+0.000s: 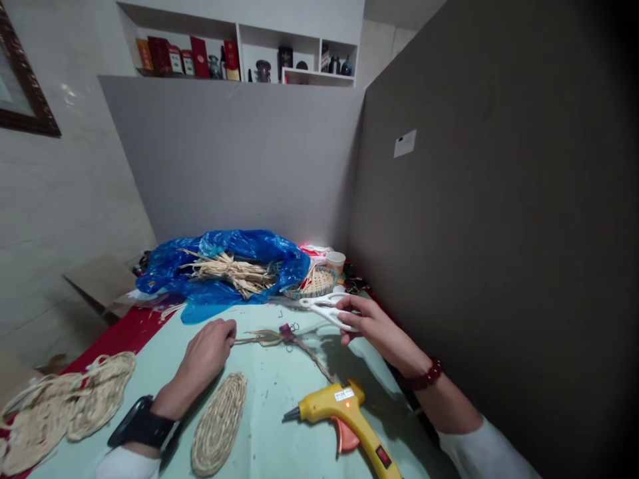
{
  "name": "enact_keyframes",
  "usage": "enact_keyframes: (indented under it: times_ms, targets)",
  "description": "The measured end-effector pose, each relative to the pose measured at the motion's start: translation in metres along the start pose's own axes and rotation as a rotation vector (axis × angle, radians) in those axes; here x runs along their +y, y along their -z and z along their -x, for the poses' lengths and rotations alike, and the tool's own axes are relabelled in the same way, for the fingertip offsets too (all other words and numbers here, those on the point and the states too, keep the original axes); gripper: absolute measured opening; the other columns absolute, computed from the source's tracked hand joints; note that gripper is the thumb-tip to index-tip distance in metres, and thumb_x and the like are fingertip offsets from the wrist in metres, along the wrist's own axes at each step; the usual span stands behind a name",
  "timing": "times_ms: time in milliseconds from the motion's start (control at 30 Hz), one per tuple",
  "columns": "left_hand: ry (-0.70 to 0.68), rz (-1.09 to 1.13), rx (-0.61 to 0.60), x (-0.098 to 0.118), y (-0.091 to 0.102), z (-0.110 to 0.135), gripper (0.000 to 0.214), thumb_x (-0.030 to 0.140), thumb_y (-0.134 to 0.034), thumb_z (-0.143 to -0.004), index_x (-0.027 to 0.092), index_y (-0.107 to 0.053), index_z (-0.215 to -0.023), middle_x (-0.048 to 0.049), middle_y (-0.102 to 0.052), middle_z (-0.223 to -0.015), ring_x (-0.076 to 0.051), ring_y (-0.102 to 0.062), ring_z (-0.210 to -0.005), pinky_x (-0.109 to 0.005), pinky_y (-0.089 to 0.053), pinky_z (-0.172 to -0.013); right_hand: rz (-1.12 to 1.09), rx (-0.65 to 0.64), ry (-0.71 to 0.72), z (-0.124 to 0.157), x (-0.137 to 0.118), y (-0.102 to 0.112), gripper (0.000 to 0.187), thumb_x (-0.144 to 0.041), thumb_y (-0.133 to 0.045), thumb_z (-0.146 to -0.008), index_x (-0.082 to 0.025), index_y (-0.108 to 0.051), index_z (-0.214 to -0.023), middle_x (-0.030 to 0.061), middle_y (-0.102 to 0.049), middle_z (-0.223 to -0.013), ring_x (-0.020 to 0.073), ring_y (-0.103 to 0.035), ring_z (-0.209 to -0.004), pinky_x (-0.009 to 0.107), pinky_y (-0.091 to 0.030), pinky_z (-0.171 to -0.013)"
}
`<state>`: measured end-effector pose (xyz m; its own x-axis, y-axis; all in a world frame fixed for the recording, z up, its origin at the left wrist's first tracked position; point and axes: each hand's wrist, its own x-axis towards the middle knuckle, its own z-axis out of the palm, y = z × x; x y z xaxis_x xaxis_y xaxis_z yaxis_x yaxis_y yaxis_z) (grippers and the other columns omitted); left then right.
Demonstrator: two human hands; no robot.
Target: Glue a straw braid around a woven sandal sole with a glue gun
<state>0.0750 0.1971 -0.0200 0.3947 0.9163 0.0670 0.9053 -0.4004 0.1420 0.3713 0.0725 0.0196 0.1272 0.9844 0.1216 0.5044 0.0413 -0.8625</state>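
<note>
My left hand (207,352) rests on the pale green table mat (269,399), fingers closed on the end of a braided straw cord (279,338) that runs right and carries a small dark red clip. My right hand (372,326) grips white scissors (324,307) above the mat, just right of the cord. A woven oval straw pad (219,422) lies below my left wrist. A yellow glue gun (347,416) sits near the front, nozzle pointing left, with a red light on its body.
A blue plastic bag (224,266) holding dry straw lies at the back of the table. A small woven basket (314,283) and a cup stand beside it. Woven straw pieces (60,406) lie at the left edge. Grey partition walls close off the back and right.
</note>
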Motion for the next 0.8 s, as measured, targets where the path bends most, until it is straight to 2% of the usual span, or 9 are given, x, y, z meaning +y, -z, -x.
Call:
enact_keyframes:
  times_ms: [167,400,567,700,800]
  targets:
    - [0.121,0.022,0.147,-0.014,0.003,-0.002,0.038,0.035,-0.063,-0.092,0.020,-0.059,-0.126,-0.0099,-0.063,-0.128,-0.025,-0.065,-0.105,-0.047,-0.056,-0.086,0.104,0.049,-0.071,-0.005,0.010,0.006,0.023,-0.032,-0.058,-0.099,-0.015,-0.062,-0.114,0.0037,-0.068,-0.099,0.0136,-0.067,-0.073,0.030,-0.058,-0.063]
    - [0.189,0.046,0.168,-0.010,0.008,-0.001,0.038,0.034,-0.063,-0.092,0.020,-0.058,-0.127,-0.0099,-0.063,-0.128,-0.025,-0.066,-0.104,-0.047,-0.056,-0.086,0.527,0.053,-0.066,-0.003,0.015,-0.013,0.029,-0.032,-0.062,-0.097,-0.017,-0.061,-0.121,0.0082,-0.065,-0.120,0.0226,-0.067,-0.101,0.043,-0.057,-0.085]
    - [0.253,-0.004,0.189,-0.008,0.011,0.003,0.038,0.034,-0.064,-0.091,0.020,-0.058,-0.127,-0.0096,-0.063,-0.127,-0.025,-0.066,-0.105,-0.046,-0.056,-0.085,0.832,0.085,-0.077,-0.005,0.014,-0.024,0.031,-0.032,-0.063,-0.096,-0.016,-0.061,-0.123,0.0090,-0.064,-0.122,0.0234,-0.067,-0.102,0.044,-0.057,-0.086]
    - [0.199,-0.073,0.244,-0.009,0.009,0.006,0.036,0.035,-0.063,-0.092,0.021,-0.060,-0.125,-0.0095,-0.063,-0.129,-0.025,-0.065,-0.106,-0.046,-0.056,-0.087,1.004,0.065,-0.056,-0.005,0.008,-0.028,0.029,-0.032,-0.062,-0.097,-0.017,-0.062,-0.121,0.0092,-0.064,-0.123,0.0233,-0.066,-0.104,0.044,-0.056,-0.088]
    - [0.041,-0.085,0.277,-0.001,0.006,0.003,0.034,0.035,-0.062,-0.093,0.023,-0.061,-0.124,-0.0096,-0.062,-0.131,-0.025,-0.064,-0.108,-0.047,-0.055,-0.089,1.056,-0.011,0.039,0.001,-0.006,-0.031,0.025,-0.032,-0.061,-0.097,-0.017,-0.063,-0.117,0.0083,-0.066,-0.120,0.0230,-0.066,-0.104,0.045,-0.055,-0.089]
